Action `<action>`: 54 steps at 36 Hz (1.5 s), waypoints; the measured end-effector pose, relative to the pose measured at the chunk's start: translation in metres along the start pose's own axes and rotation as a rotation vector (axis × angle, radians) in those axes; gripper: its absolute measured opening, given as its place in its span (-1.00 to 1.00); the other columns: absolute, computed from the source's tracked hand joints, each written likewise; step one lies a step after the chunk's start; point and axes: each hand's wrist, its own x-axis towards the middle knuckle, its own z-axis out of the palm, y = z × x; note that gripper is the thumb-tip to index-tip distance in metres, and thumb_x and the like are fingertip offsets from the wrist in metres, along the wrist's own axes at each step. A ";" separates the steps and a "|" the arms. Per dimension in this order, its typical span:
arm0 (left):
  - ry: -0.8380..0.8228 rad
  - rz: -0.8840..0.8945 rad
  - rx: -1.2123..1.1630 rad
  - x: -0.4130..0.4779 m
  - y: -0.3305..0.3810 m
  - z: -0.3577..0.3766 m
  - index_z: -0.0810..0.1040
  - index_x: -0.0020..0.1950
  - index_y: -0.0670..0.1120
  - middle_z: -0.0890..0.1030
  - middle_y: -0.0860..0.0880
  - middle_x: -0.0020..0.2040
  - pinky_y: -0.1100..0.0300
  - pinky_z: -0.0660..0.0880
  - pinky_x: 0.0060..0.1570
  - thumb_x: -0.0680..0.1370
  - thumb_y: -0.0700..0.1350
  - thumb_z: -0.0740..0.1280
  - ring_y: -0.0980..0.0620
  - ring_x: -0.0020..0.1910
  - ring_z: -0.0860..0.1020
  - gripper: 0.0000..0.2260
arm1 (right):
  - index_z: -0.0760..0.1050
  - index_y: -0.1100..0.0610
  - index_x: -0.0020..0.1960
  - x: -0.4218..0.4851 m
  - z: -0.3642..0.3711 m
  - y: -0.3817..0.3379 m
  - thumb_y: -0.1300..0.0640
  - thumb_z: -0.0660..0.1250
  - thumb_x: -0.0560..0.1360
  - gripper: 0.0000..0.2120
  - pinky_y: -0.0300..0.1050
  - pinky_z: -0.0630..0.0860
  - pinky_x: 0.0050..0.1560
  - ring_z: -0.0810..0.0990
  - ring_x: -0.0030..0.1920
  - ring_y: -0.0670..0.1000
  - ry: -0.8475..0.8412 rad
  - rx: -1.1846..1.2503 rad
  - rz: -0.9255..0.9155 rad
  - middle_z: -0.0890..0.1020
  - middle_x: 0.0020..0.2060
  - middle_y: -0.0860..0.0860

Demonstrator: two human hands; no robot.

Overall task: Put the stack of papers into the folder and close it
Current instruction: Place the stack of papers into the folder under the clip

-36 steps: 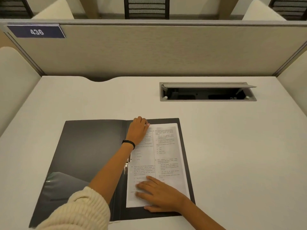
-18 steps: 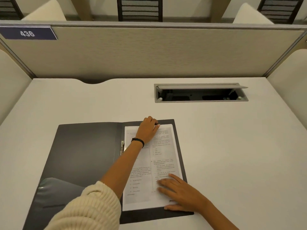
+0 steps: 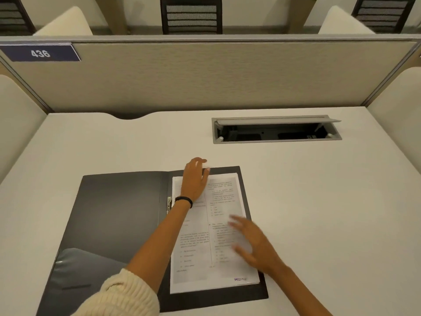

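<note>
A dark grey folder [image 3: 114, 213] lies open flat on the white desk. The stack of printed papers [image 3: 198, 247] rests on its right half, beside the metal clip [image 3: 169, 204] at the spine. My left hand [image 3: 194, 179] lies at the top edge of the papers, fingers reaching over the folder's far rim. Blurred and with fingers spread, my right hand [image 3: 252, 242] is over the lower right of the papers; touching or just above, I cannot tell. Neither hand grips anything.
An open cable box [image 3: 275, 130] is sunk into the white desk [image 3: 319, 213] at the back right. Beige partition walls [image 3: 216, 74] with a blue "436" label [image 3: 39, 53] close off the back and both sides. The folder's left flap has a clear pocket [image 3: 75, 274].
My right hand has moved up from the papers' lower right corner toward their middle. My left hand has slid to the stack's top edge. The papers sit straighter on the folder's right half.
</note>
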 end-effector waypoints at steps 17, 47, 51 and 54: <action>-0.009 -0.612 -0.565 -0.036 -0.032 -0.039 0.17 0.44 -0.15 0.42 0.17 0.07 0.64 0.40 -0.29 0.56 -0.31 0.16 0.32 -0.11 0.41 -0.55 | 0.21 0.08 0.38 0.123 -0.023 0.025 0.15 0.26 0.52 -0.54 0.06 0.42 0.25 0.43 0.29 0.17 0.322 0.471 0.722 0.42 0.34 0.15; -0.038 -0.668 -0.593 -0.036 -0.023 -0.058 0.24 -0.28 0.01 0.27 0.15 -0.31 0.49 0.31 -0.48 0.58 -0.28 0.08 0.25 -0.36 0.27 -0.72 | 0.21 0.02 0.37 0.131 -0.024 0.022 0.16 0.24 0.53 -0.56 0.01 0.40 0.14 0.41 0.26 0.15 0.331 0.615 0.790 0.39 0.34 0.14; -0.014 -0.674 -0.641 -0.037 -0.019 -0.063 0.15 -0.35 0.11 0.24 0.21 -0.26 0.62 0.28 -0.52 0.59 -0.25 0.11 0.28 -0.32 0.28 -0.62 | 0.20 -0.01 0.36 0.137 -0.031 0.024 0.15 0.27 0.52 -0.54 0.00 0.42 0.08 0.44 0.19 0.15 0.300 0.652 0.839 0.42 0.31 0.14; -0.026 -0.687 -0.632 -0.035 -0.022 -0.063 0.16 -0.35 0.11 0.25 0.21 -0.21 0.48 0.35 -0.32 0.59 -0.21 0.13 0.27 -0.25 0.31 -0.63 | 0.19 -0.01 0.37 0.138 -0.035 0.027 0.15 0.28 0.51 -0.51 0.02 0.43 0.10 0.45 0.20 0.17 0.272 0.688 0.859 0.43 0.31 0.15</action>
